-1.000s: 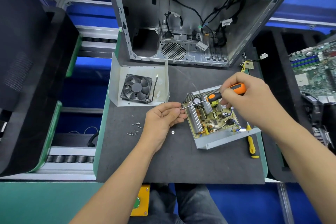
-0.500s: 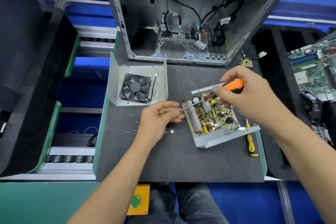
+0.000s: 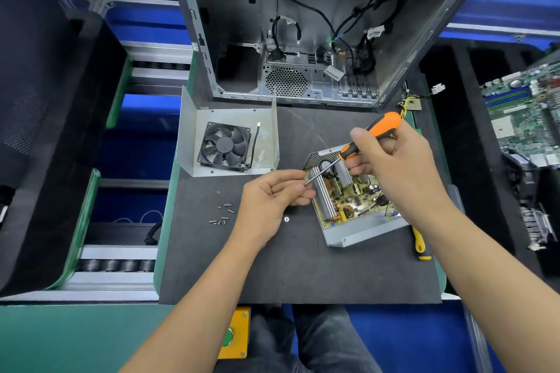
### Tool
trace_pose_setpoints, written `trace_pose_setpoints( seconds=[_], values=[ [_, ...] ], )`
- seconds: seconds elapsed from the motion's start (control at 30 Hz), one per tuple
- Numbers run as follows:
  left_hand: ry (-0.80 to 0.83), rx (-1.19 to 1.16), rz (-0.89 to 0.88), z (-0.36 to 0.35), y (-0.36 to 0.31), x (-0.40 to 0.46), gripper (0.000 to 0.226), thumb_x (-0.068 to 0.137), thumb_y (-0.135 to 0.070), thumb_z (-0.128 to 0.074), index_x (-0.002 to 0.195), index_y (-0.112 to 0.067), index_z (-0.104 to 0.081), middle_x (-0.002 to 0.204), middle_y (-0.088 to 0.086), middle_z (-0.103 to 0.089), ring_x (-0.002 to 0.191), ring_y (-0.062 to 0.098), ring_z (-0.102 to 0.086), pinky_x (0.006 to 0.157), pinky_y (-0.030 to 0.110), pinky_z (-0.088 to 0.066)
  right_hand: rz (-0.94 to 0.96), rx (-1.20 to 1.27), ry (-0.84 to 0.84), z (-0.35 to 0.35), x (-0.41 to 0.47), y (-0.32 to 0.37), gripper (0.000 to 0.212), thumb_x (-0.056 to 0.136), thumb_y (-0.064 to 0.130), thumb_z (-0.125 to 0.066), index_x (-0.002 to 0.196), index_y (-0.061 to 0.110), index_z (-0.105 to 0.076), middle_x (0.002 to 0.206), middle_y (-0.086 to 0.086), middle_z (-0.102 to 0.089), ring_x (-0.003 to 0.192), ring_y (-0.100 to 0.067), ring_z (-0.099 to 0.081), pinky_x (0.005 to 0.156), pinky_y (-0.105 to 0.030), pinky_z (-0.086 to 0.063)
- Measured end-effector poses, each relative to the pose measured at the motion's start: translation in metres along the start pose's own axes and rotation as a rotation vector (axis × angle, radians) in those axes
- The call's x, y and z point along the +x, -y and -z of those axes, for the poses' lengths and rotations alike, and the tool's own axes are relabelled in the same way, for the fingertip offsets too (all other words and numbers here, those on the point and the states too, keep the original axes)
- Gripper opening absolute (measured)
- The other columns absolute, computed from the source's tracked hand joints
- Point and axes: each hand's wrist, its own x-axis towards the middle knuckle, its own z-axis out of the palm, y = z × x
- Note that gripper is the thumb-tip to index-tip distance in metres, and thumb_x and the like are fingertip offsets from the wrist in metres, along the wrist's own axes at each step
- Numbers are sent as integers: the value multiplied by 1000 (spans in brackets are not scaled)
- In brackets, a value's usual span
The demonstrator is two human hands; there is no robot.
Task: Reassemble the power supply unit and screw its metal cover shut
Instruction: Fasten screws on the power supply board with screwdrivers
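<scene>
The open power supply base lies on the dark mat at centre right, its yellow circuit board and finned heatsinks exposed. Its metal cover lies apart at the back left, open side up, with a black fan inside. My right hand grips an orange-and-black screwdriver above the board. The shaft slants down-left to my left hand, whose fingertips pinch its tip; a screw there cannot be made out. Several loose screws and a washer lie on the mat.
An empty computer case stands open at the back of the mat. A yellow-handled screwdriver lies right of the base. A motherboard sits at far right. Black foam trays and a roller conveyor flank the left.
My right hand has lifted the screwdriver handle slightly up and back. The left hand stays at the tip. The base, cover and screws have not moved.
</scene>
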Motion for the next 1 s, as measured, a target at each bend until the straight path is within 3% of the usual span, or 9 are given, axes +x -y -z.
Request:
trace_pose_setpoints(
  seconds=[0.1,0.23,0.43,0.5,0.6,0.67,0.77,0.87,1.0],
  values=[
    [20,8,7,-1,2,1,21,97,2,-56,105,-11,-69,96,6,-78,91,21,-75,75,23,-58,3,-40,-15,0,1,-1,26,92,30,-67,90,8,-54,75,-5,-74,66,-22,-73,67,-40,-61],
    [-41,80,-39,3,9,1,27,104,-5,-45,110,-17,-68,107,1,-76,104,22,-72,86,26,-57,46,-54,-21,0,3,1,25,93,30,-66,87,10,-53,74,-5,-74,66,-23,-73,69,-41,-61],
    [-103,349,-144,11,18,2,29,92,-15,-68,115,-34,-65,114,-8,-72,112,8,-66,102,33,-51,209,-102,-48,-9,5,3,21,91,26,-68,89,10,-55,69,5,-71,62,-13,-72,59,-21,-55],
    [-59,452,-159,9,18,3,53,77,-37,-79,126,-37,-58,127,-12,-65,119,2,-60,104,26,-48,281,-169,-39,-13,4,2,20,90,28,-69,87,15,-54,69,7,-70,63,-11,-72,60,-25,-56],
    [48,612,-149,7,21,7,107,54,-58,-85,149,-33,-40,144,-18,-50,132,-6,-45,108,17,-39,363,-262,14,-16,6,-1,22,90,34,-68,90,19,-53,70,5,-66,65,-20,-70,67,-44,-57],
    [131,693,-126,6,23,8,128,47,-62,-87,155,-34,-25,150,-23,-39,139,-7,-34,114,20,-32,417,-327,45,-18,7,-3,23,91,34,-68,93,18,-52,69,4,-64,66,-21,-69,68,-40,-55],
    [202,805,-119,6,25,10,139,44,-68,-86,156,-39,-10,151,-32,-27,145,1,-26,119,31,-26,502,-445,53,-20,8,-5,22,92,29,-68,95,15,-53,67,5,-65,65,-10,-65,65,-21,-48],
    [214,865,-154,6,24,11,138,46,-70,-83,157,-38,-7,143,-47,-17,146,1,-22,118,27,-22,493,-483,64,-23,9,-6,21,93,29,-68,95,14,-53,69,5,-65,64,-13,-62,67,-24,-47],
    [216,885,-186,6,24,10,136,51,-65,-86,157,-36,-5,141,-49,-13,140,-12,-18,112,12,-12,466,-482,75,-24,12,-10,21,93,28,-68,94,14,-52,70,3,-66,64,-17,-63,67,-29,-48]
  ],
)
